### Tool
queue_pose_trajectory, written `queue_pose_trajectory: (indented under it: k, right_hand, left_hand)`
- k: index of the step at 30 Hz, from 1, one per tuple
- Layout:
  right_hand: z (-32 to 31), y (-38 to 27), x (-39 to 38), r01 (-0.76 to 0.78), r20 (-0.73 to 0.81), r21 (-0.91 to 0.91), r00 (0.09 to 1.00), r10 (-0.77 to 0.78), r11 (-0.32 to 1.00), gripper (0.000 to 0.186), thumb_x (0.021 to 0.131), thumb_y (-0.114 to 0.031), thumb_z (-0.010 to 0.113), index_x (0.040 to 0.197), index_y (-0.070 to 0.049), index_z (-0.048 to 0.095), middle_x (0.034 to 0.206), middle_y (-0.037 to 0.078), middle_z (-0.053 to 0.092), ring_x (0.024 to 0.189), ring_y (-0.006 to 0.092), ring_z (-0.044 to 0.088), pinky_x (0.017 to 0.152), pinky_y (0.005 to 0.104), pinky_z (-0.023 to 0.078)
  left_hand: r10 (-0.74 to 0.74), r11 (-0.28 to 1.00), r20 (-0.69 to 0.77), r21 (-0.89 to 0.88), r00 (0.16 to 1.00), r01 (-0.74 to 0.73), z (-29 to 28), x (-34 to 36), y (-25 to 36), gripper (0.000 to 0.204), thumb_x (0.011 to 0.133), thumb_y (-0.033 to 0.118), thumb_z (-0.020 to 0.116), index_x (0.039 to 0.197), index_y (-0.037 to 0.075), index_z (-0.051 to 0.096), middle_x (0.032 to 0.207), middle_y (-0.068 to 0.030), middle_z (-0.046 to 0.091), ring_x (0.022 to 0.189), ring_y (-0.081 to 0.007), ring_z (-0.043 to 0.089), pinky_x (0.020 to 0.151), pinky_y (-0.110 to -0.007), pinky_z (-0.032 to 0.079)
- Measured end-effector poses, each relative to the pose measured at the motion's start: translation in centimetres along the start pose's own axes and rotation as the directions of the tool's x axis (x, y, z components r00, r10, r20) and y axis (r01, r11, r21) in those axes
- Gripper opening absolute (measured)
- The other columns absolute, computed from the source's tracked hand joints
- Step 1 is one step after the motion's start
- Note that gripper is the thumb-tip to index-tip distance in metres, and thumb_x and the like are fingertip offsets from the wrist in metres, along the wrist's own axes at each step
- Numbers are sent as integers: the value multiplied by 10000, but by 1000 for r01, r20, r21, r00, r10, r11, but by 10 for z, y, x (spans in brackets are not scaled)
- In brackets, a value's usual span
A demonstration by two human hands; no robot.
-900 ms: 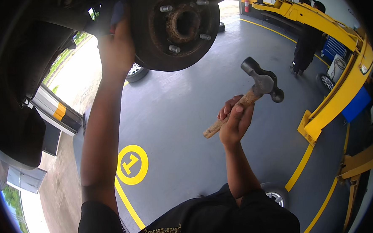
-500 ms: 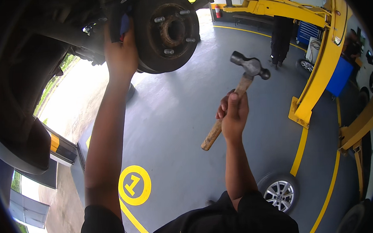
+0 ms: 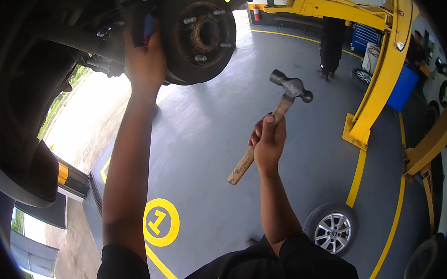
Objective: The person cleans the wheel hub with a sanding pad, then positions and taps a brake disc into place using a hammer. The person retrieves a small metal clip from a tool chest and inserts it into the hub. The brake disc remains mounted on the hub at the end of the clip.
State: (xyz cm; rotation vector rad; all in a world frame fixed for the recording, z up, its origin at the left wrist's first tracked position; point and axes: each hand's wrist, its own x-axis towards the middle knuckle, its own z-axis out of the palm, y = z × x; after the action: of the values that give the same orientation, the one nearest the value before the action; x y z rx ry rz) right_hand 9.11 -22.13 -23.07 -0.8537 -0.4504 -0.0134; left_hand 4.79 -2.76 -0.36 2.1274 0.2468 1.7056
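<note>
Where the grey floor (image 3: pixel 204 155) spreads out below the brake disc (image 3: pixel 189 51), yellow lines (image 3: pixel 357 178) mark its surface. A yellow lift post (image 3: pixel 378 101) stands to the right of the disc, well apart from it; its lift arm (image 3: pixel 323 8) extends from the upper end toward the disc. Another person (image 3: pixel 331 45), in dark clothing, stands behind this arm, right of the disc. A wheel (image 3: pixel 333 233) with silver spokes rests on the floor, below and to the right of the disc. The disc itself is raised above the floor, hub face exposed. I hold a ball-peen hammer (image 3: pixel 285 104) below and right of the disc, clear of it, handle tilted and head uppermost. My right hand (image 3: pixel 270 137) is clenched around the wooden handle, thumb laid along it. My left hand (image 3: pixel 144 63) is raised just beside the left edge of the disc, against a dark and blue object (image 3: pixel 149 24); I cannot tell whether its fingers close on that object. Four wheel studs (image 3: pixel 200 58) project from the disc around its hub (image 3: pixel 198 35).
</note>
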Motion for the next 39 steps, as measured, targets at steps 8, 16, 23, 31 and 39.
queue_pose_trajectory:
  k: [8, 16, 23, 31, 39]
  right_hand:
    - [74, 19, 10, -177, 89, -315, 973, 214, 932, 337, 1071, -376, 543, 985, -67, 439, 664, 8, 514, 512, 100, 487, 496, 284, 456]
    - [35, -17, 17, 233, -164, 293, 968, -192, 927, 345, 1083, -406, 503, 969, -96, 403, 690, -28, 403, 521, 60, 402, 503, 238, 413]
    - [25, 29, 4, -210, 239, -283, 929, 281, 936, 238, 1081, -275, 514, 984, -72, 439, 659, -18, 457, 492, 75, 444, 481, 270, 435]
    - [-131, 7, 20, -168, 43, -784, 946, 321, 597, 261, 1021, -277, 621, 982, -19, 605, 690, 41, 601, 564, 130, 547, 546, 325, 455]
    - [-253, -111, 204, 251, 216, -897, 967, -135, 365, 301, 908, -273, 781, 1060, -23, 707, 725, 67, 638, 631, 169, 592, 613, 317, 468]
  left_hand:
    - [30, 999, -3, 32, 1000, -30, -1, -6, 8, 494, 1029, 377, 570, 1442, 110, 529, 1194, -141, 648, 1070, -264, 632, 928, -375, 487]
    - [40, 997, -47, 62, 998, -37, 1, -10, 7, 429, 1008, 277, 610, 1429, 211, 561, 1336, -154, 631, 1206, -347, 635, 1012, -434, 495]
    - [60, 997, -69, 57, 996, -56, 0, -19, 11, 420, 1021, 232, 587, 1437, 184, 551, 1342, -176, 615, 1199, -362, 630, 996, -450, 492]
    - [-127, 923, -148, -381, 981, 62, -34, -69, -21, 423, 1073, 297, 550, 1398, 29, 570, 1110, -82, 727, 868, -92, 671, 649, -192, 462]
    - [-936, -96, 347, -410, 57, 907, -43, -413, -96, 480, 1034, 379, 508, 1315, 5, 611, 1266, -158, 676, 1124, -327, 672, 993, -458, 546]
